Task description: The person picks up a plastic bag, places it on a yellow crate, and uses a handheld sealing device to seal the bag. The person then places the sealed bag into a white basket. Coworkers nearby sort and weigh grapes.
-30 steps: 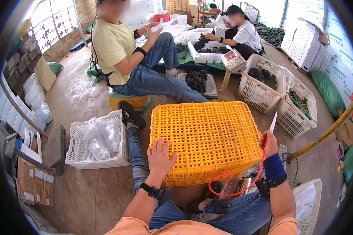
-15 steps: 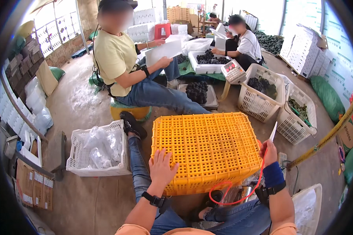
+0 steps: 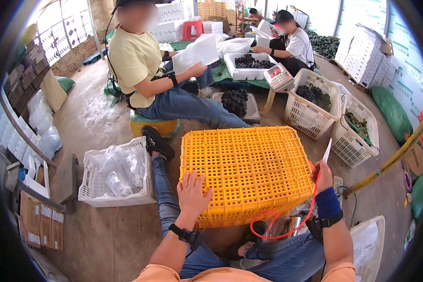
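Note:
In front of me lies an upturned yellow plastic crate point(image 3: 244, 164), its slotted base facing up. My left hand point(image 3: 193, 195) rests on its near left corner with the fingers spread, holding nothing. At the crate's right edge, my right hand point(image 3: 321, 176) is closed around a slim white pointed tool point(image 3: 327, 151), its tip pointing up and away. A red cord point(image 3: 293, 233) runs from that hand and loops in front of the crate's near side. The tool's lower part is hidden in my fingers.
On the left stands a white crate point(image 3: 91, 185) with clear plastic bags. White baskets point(image 3: 310, 113) with grapes and leaves stand at the right. Dark grapes point(image 3: 234, 102) sit on a scale beyond the crate. A co-worker point(image 3: 136, 66) in yellow holds a white sheet; another person point(image 3: 298, 49) sits by a grape box.
The view has tilted slightly, so the near things sit higher. The co-worker in yellow has shifted the white sheet a little. My hands keep their places at the crate.

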A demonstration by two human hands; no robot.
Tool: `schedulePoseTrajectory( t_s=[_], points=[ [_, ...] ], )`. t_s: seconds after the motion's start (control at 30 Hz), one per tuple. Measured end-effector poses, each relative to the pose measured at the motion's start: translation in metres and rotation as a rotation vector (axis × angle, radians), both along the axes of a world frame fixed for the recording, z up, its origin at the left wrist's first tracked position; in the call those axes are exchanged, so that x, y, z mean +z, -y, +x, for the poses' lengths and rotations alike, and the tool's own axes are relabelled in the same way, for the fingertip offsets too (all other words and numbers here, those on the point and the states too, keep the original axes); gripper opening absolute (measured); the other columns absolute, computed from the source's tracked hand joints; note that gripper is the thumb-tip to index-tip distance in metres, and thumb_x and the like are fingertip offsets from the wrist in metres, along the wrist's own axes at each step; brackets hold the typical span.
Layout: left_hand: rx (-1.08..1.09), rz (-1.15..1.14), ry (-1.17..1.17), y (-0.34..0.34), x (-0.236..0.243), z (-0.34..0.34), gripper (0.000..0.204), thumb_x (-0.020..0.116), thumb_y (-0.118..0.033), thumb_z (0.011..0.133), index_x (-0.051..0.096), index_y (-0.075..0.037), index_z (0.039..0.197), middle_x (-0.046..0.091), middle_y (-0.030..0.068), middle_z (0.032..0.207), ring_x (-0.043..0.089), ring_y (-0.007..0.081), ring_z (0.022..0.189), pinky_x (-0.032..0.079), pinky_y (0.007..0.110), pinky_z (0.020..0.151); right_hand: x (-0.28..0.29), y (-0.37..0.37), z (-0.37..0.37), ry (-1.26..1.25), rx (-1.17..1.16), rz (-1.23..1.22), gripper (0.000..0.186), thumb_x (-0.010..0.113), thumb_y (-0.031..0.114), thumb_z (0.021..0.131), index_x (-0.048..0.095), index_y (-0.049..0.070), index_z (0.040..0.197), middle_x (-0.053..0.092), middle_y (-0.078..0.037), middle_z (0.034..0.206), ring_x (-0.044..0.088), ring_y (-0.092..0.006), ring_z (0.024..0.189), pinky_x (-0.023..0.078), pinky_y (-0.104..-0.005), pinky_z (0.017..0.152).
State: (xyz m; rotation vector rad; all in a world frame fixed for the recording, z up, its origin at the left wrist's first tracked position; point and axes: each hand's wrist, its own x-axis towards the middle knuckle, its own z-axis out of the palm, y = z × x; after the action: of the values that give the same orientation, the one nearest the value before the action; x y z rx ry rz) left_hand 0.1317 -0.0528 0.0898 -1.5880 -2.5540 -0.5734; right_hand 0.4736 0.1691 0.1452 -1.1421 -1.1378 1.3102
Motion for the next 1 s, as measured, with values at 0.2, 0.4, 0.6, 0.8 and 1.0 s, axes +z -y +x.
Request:
schedulePoseTrajectory(
  t_s=[0.2,0.4,0.6,0.8,1.0],
  points=[
    [0.001,0.003,0.01,0.0003,0.0016,0.0006,0.052,0.058,-0.04,0.081,0.05,-0.012,0.124,0.04,0.0094,0.135,0.03,0.027,0.131,0.023,0.052,0.104,0.0017,0.0012,0.001,0.013,0.01,0.013,0.031,0.042,0.034,0.096,0.049,0.01,0.078,0.048,0.001,0.06,0.045,-0.0099,0.047,0.033,-0.0236,0.043],
    [-0.001,0.004,0.012,0.0007,0.0017,0.0006,0.052,0.058,-0.039,0.081,0.05,-0.012,0.124,0.04,0.0105,0.136,0.03,0.0273,0.131,0.023,0.051,0.105,0.0009,0.0013,0.0008,0.029,-0.002,0.012,0.031,0.04,0.034,0.097,0.049,0.01,0.078,0.049,0.002,0.06,0.046,-0.0091,0.047,0.033,-0.0232,0.044],
    [-0.001,0.01,0.013,0.0003,0.0019,0.0014,0.051,0.059,-0.039,0.081,0.051,-0.012,0.124,0.041,0.0105,0.136,0.029,0.0274,0.131,0.023,0.051,0.105,0.0031,0.003,-0.0002,0.018,-0.001,0.029,0.031,0.041,0.034,0.097,0.049,0.01,0.079,0.048,0.002,0.061,0.045,-0.0089,0.048,0.034,-0.0229,0.045],
    [0.001,0.0,-0.004,0.0005,0.0043,0.0015,0.051,0.059,-0.038,0.081,0.05,-0.012,0.125,0.041,0.0107,0.136,0.03,0.0281,0.131,0.023,0.049,0.105,0.0093,0.0046,-0.0036,0.025,-0.007,0.043,0.031,0.043,0.034,0.096,0.049,0.009,0.08,0.048,0.002,0.063,0.045,-0.0085,0.051,0.037,-0.0227,0.048],
    [0.0,-0.013,0.005,-0.0011,0.0045,0.0019,0.051,0.06,-0.038,0.081,0.05,-0.013,0.125,0.041,0.0101,0.136,0.03,0.0283,0.131,0.023,0.049,0.105,0.0039,0.002,0.0025,0.075,0.029,0.038,0.031,0.044,0.036,0.096,0.048,0.01,0.079,0.046,0.002,0.064,0.045,-0.0079,0.052,0.036,-0.023,0.048]
  ],
)
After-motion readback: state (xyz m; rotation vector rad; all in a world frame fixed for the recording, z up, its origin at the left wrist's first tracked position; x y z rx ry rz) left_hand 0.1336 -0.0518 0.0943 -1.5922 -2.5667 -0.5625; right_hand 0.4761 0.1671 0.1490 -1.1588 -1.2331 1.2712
